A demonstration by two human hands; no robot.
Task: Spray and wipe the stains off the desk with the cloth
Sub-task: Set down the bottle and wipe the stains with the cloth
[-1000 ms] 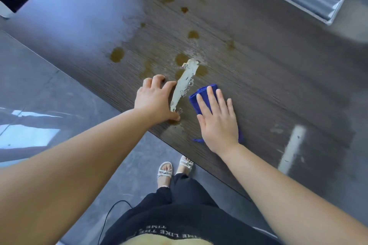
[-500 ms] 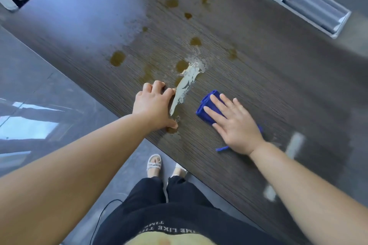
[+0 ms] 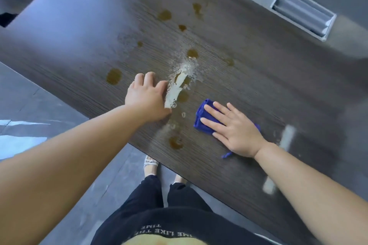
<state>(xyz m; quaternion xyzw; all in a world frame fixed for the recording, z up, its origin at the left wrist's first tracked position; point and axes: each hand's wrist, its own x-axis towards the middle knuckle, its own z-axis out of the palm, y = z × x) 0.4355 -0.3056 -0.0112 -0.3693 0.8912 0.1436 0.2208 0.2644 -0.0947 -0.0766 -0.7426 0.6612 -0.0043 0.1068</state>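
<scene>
Several brown stains dot the dark wood-grain desk, one close to the near edge. A wet, shiny patch of spray lies in the middle among them. My right hand presses flat on a folded blue cloth, to the right of the wet patch. My left hand rests palm down on the desk just left of the wet patch, fingers spread, holding nothing. No spray bottle is in view.
A grey recessed cable tray is set into the desk at the far right. The desk's near edge runs diagonally above my legs and sandalled feet on the grey floor.
My right hand has slid the blue cloth to the right and toward me, away from the wet patch. A stain near the desk's edge is now uncovered. My left hand stays in place.
</scene>
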